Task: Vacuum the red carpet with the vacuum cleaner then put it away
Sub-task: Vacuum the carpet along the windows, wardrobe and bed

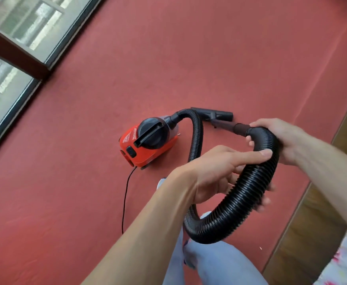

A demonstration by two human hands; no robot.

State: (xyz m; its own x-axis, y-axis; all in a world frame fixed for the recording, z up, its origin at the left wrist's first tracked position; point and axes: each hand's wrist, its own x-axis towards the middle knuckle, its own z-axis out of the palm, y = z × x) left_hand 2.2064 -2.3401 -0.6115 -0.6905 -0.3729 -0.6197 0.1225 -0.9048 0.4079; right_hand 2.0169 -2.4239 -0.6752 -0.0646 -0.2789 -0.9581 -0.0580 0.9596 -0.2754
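"Red carpet [230,48] covers most of the floor. Is the cleaning done?"

"I can't tell. I see no dirt on it. The vacuum cleaner [147,145] sits on the carpet near the window [14,48] with its cord [125,198] trailing out, so it isn't put away yet."

"What are the hands doing?"

"The right hand [281,140] curls its fingers round the black hose [240,198], just where the tube starts. The left hand [215,173] holds the hose lower down, one finger laid along the top and the rest wrapped under. The brush head [211,115] lies on the carpet."

"Is the dust cup full?"

"Too hidden to tell."
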